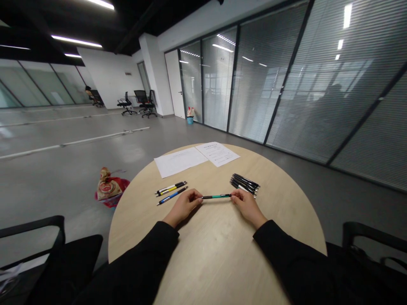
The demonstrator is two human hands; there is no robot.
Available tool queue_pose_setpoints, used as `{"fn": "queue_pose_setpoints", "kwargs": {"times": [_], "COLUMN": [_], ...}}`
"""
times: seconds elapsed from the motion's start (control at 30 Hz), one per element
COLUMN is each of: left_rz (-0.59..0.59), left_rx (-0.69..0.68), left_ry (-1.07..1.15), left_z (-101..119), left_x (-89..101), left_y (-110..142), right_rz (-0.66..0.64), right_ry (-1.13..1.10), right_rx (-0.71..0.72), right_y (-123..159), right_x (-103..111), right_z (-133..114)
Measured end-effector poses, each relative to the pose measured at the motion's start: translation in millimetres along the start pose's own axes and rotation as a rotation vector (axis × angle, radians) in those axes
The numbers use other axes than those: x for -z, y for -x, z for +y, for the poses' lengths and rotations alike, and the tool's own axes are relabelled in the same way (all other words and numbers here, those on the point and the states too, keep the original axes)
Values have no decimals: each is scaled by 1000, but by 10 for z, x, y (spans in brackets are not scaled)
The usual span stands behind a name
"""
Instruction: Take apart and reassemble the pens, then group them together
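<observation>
A green and black pen spans the gap between my hands, lying crosswise over the round wooden table. My left hand pinches its dark left end between thumb and fingers. At the other end, the fingertips of my right hand are closed on the pen. Just left of my left hand lie a blue pen, a yellow pen and a white and black pen, roughly side by side. Beyond my right hand is a group of several dark pens, one with a white barrel.
Two sheets rest at the table's far side: a blank-looking paper and a printed paper. On the floor to the left stands a bin with a paper bag. Black chairs flank the table, with an armrest at right.
</observation>
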State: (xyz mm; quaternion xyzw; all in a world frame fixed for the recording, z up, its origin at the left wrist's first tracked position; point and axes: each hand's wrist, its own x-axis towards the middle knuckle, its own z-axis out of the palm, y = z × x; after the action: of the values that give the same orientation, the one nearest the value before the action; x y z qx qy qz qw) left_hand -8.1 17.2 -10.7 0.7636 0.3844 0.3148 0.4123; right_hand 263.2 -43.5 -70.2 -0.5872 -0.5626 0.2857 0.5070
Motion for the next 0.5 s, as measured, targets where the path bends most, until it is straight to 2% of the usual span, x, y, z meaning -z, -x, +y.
{"fn": "queue_pose_setpoints", "kwargs": {"times": [0.5], "left_rz": [-3], "left_rx": [-12], "left_ry": [-6], "left_z": [-32], "left_x": [-12], "left_y": [-8], "right_rz": [-27], "right_ry": [-25], "right_rx": [-9], "right_y": [-1], "right_x": [26], "right_z": [27]}}
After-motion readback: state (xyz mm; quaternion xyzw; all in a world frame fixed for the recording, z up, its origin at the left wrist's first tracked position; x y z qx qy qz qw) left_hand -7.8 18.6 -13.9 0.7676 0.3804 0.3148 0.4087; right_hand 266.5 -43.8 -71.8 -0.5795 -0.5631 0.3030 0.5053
